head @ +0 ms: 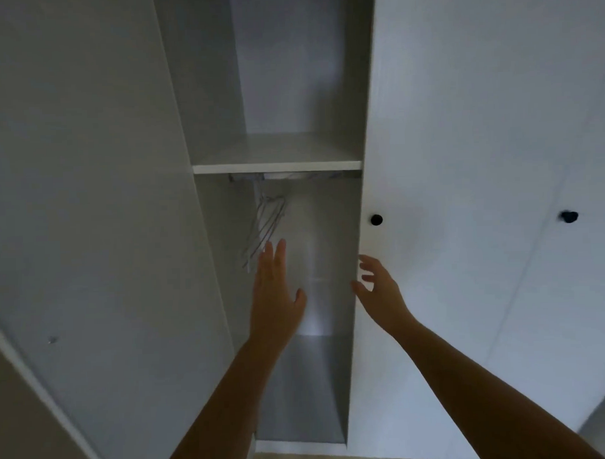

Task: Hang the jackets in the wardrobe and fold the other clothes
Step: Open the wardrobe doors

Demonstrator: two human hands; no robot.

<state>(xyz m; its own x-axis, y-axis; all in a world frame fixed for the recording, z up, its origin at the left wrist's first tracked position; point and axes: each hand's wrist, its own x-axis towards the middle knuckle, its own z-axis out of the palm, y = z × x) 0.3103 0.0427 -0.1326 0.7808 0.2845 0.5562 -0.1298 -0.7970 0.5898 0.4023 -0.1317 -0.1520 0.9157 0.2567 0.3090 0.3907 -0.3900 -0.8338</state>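
Wardrobe (289, 75), white, straight ahead and filling the view: left door (87, 202) standing open, right-hand doors (445, 138) closed, one narrow bay exposed, split by a shelf (278, 166) with a rail (292, 176) half hidden beneath it. Wire hangers (265, 227), blurred beyond counting, hang at the rail's left end; dark knob (376, 220) on the nearer closed door, second knob (569, 217) further right, smeared. Left hand (276, 292) flat, fingers straight and together, tips at the hangers' lower ends, contact unclear; right hand (378, 288) spread, loosely curved, holding nothing, beside the closed door's edge.
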